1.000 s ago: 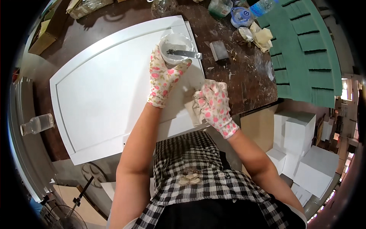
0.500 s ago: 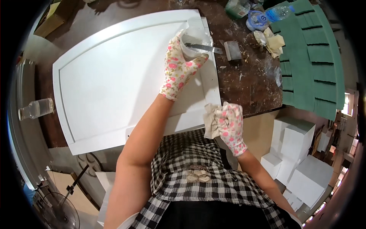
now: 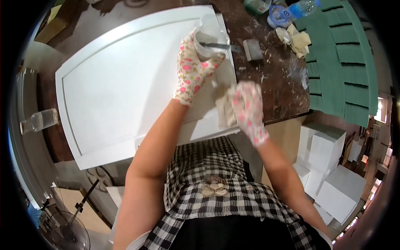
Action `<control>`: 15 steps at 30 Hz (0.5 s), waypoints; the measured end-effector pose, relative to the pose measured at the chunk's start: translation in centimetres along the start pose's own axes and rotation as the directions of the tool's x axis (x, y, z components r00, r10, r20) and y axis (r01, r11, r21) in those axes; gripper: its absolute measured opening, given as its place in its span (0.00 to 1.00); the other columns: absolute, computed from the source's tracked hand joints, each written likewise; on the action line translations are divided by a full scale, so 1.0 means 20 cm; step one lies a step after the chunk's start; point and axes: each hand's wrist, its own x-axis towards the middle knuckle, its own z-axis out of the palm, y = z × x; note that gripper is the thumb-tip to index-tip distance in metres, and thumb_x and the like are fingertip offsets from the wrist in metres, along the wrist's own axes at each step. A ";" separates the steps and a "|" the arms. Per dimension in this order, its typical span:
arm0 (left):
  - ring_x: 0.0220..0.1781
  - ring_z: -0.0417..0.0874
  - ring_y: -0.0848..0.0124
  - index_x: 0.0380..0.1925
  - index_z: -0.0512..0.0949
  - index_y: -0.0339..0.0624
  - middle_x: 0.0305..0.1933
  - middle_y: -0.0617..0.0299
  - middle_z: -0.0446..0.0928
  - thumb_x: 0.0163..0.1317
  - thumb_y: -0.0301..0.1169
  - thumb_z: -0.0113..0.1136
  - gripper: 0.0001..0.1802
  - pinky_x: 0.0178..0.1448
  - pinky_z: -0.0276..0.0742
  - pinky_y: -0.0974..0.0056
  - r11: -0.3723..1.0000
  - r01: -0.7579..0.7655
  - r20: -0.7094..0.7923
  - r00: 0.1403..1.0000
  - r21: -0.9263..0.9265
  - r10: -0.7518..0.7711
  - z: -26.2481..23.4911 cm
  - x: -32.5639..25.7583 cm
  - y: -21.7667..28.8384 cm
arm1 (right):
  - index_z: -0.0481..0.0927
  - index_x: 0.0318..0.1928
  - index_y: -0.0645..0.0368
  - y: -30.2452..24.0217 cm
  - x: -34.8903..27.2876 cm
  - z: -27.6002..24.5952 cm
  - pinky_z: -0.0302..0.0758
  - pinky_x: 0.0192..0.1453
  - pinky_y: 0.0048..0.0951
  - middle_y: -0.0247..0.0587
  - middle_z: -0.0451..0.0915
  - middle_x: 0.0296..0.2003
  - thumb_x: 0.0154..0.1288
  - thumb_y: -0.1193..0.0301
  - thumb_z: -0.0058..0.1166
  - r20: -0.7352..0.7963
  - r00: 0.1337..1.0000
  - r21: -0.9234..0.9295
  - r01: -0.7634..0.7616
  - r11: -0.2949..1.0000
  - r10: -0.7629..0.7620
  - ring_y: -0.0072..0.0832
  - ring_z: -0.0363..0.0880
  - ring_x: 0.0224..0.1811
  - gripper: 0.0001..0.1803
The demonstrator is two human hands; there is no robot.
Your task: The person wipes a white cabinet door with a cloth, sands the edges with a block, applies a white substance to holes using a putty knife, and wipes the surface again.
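Note:
My left hand (image 3: pixel 192 77), in a flowered glove, is closed around a white plastic tub (image 3: pixel 211 32) over the right end of a white cabinet door (image 3: pixel 121 87). Across the tub's mouth lies a putty knife (image 3: pixel 223 46), its blade sticking out past the rim on the right. My right hand (image 3: pixel 248 108), gloved alike and smeared by motion, grips a crumpled beige rag (image 3: pixel 225 109). The rag is at the door's near right corner; whether it touches the surface is hard to tell.
Right of the tub, a sanding block (image 3: pixel 253 50) rests on the brown table (image 3: pixel 287 96). Crumpled paper (image 3: pixel 299 43), plastic bottles (image 3: pixel 302 9) and green slatted panels (image 3: pixel 343 62) are farther right. A clear bottle (image 3: pixel 39 121) lies at the left; white boxes (image 3: pixel 339 193) stand below right.
My right hand has swung up and away from my body with the rag, onto the door's right corner. My left hand, with the tub, has shifted only slightly in the picture.

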 end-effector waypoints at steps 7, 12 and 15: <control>0.55 0.74 0.62 0.58 0.67 0.38 0.51 0.52 0.71 0.45 0.31 0.74 0.39 0.58 0.73 0.60 0.995 0.052 0.046 0.998 -0.085 -0.048 0.01 0.00 0.06 | 0.82 0.38 0.51 -0.06 0.04 -0.01 0.70 0.40 0.39 0.40 0.74 0.40 0.53 0.64 0.57 0.020 0.999 -0.072 0.042 0.997 -0.041 0.40 0.69 0.47 0.12; 0.50 0.77 0.65 0.59 0.66 0.35 0.49 0.55 0.73 0.46 0.31 0.73 0.39 0.53 0.76 0.62 0.993 -0.012 0.029 0.999 -0.114 0.015 0.00 0.00 0.03 | 0.81 0.35 0.52 -0.06 -0.15 -0.01 0.70 0.48 0.39 0.41 0.74 0.42 0.47 0.66 0.60 -0.021 0.989 -0.075 0.146 0.986 -0.148 0.40 0.69 0.48 0.12; 0.48 0.78 0.67 0.59 0.66 0.34 0.49 0.55 0.74 0.48 0.32 0.72 0.39 0.52 0.77 0.64 0.980 0.017 0.051 0.999 -0.200 -0.007 -0.01 0.00 -0.04 | 0.80 0.38 0.56 0.00 -0.11 -0.02 0.70 0.50 0.39 0.41 0.74 0.43 0.51 0.68 0.58 -0.007 1.000 -0.038 0.020 0.999 -0.021 0.41 0.69 0.48 0.12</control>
